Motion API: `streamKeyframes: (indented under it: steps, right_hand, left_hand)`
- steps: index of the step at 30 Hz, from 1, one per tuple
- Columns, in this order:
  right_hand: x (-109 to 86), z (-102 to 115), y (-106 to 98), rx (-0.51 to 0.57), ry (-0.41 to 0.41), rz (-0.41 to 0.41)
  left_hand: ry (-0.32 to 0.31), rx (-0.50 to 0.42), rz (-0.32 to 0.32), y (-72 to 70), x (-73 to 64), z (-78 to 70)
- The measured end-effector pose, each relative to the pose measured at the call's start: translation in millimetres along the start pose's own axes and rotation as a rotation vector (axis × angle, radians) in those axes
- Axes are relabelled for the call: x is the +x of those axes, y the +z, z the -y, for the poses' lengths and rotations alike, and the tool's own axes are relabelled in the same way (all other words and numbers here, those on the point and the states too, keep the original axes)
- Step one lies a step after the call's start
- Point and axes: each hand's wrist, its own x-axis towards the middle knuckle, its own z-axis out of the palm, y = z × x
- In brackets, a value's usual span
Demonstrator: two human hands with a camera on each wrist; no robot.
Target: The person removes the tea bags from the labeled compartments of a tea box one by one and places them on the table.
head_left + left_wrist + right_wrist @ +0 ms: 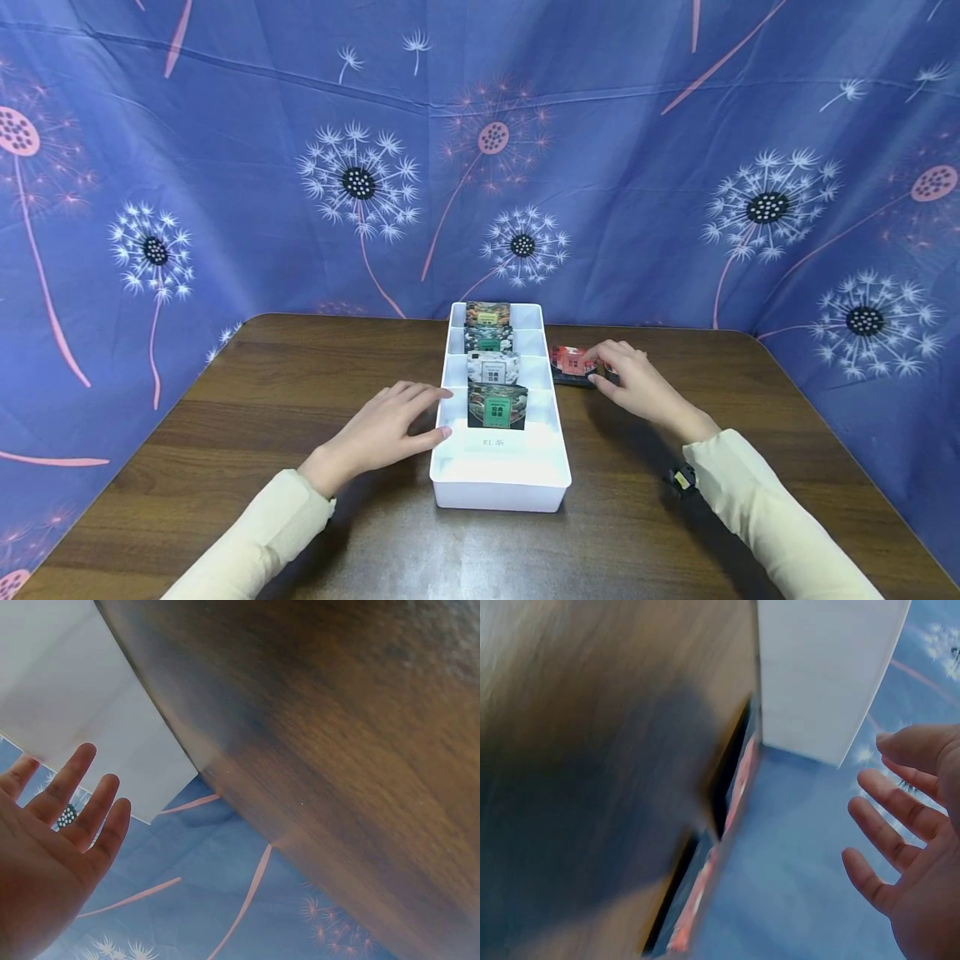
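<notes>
A white divided box (501, 496) stands lengthwise on the table, with tea packets standing in several of its compartments. Nearest in the box is a dark packet with a green label (498, 408); behind it come a pale packet (492, 369), a dark packet with a teal label (488, 339) and one with a yellow label (487, 314). My left hand (386, 427) is at the box's left rim, fingers extended. To the right of the box, my right hand (637, 382) hovers over red packets (572, 362), its fingers spread and loosely bent. Two red-and-black packets (735, 784) appear in the right wrist view.
Printed characters mark a white label (493, 442) in the box's front compartment. The brown wooden table (360, 533) ends at a blue dandelion-patterned cloth (615, 208). A small black device (681, 481) is at my right wrist.
</notes>
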Motion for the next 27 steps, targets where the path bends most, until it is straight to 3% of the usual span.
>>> streamKeyframes:
  steps: [10,27]
  right_hand:
    - [4.5,26.4,4.9,-0.016,-0.131,-0.030]
    - [7.5,63.5,10.9,-0.022,-0.159,0.025]
  left_hand:
    - [-0.001,-0.007,0.003,-0.4,-0.2,-0.4]
    - [-0.008,-0.005,0.011,-1.1,-0.1,-1.3]
